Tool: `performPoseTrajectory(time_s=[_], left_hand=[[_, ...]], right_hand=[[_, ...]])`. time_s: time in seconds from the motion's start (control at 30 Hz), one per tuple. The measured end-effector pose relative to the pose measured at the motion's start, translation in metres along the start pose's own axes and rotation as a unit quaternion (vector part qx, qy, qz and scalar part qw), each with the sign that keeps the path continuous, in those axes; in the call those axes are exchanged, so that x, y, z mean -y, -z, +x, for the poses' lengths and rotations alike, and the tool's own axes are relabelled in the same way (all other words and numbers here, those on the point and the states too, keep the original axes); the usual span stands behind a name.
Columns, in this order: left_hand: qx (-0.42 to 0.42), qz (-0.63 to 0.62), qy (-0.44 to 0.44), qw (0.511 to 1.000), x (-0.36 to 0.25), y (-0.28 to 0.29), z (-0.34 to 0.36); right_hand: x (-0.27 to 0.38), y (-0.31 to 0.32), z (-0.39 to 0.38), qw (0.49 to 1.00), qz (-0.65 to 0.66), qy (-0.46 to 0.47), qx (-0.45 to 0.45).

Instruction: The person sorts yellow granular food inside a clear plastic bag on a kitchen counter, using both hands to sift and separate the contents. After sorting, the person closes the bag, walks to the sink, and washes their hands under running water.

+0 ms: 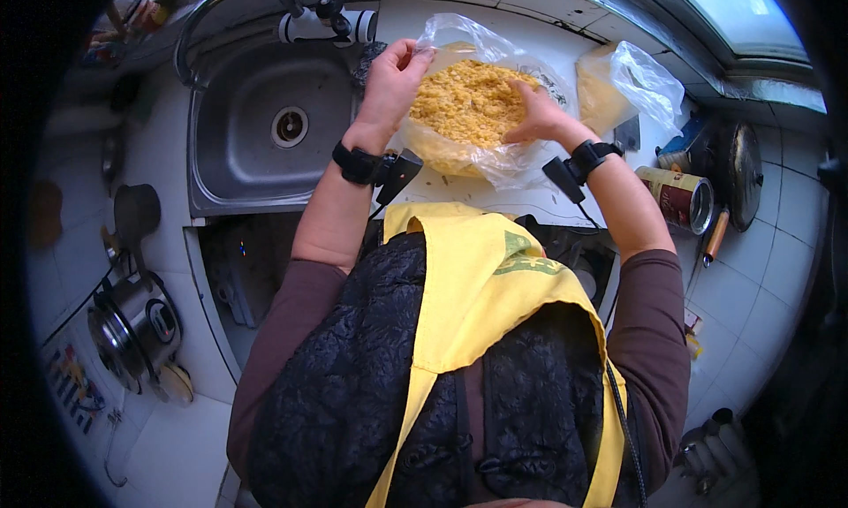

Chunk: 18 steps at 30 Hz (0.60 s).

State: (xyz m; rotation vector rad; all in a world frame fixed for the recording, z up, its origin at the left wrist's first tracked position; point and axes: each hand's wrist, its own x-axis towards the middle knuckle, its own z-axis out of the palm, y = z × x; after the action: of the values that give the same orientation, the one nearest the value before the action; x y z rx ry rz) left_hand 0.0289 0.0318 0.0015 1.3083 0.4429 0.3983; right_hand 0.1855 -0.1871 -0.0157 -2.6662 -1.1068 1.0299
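Note:
A mass of yellow, crumbly, grain-like food (464,102) lies in an opened clear plastic bag (477,35) on the white counter. My left hand (393,84) pinches the bag's rim at the upper left, thumb and fingers pressed together on the plastic. On the right side, my right hand (541,115) rests on the yellow food with its fingers spread. Whether a bowl stands under the bag, I cannot tell.
Left of the bag is a steel sink (256,146) with a curved faucet (181,57). Another plastic bag (609,88) with tan contents stands to the right. Beyond it are a tin can (676,199) and a dark round lid (745,177). A steel pot (137,327) is at far left.

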Motion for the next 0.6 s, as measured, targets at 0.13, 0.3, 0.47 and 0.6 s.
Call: performPoseTrajectory(time_s=[0.13, 0.3, 0.47, 0.6], left_hand=[[0.002, -0.007, 0.009, 1.0, -0.002, -0.004, -0.001], [0.003, 0.002, 0.018, 1.0, -0.006, -0.003, -0.001], [-0.006, 0.012, 0.01, 1.0, -0.009, 0.006, 0.0], [-0.011, 0.0, 0.021, 1.0, -0.006, 0.004, 0.001]], right_hand=[[0.025, -0.027, 0.013, 0.994, 0.058, 0.068, -0.065], [0.056, -0.028, 0.046, 0.993, 0.061, 0.06, -0.083], [0.044, 0.0, 0.047, 0.996, 0.011, 0.058, -0.068], [0.036, 0.013, 0.036, 0.992, 0.018, 0.065, -0.108]])
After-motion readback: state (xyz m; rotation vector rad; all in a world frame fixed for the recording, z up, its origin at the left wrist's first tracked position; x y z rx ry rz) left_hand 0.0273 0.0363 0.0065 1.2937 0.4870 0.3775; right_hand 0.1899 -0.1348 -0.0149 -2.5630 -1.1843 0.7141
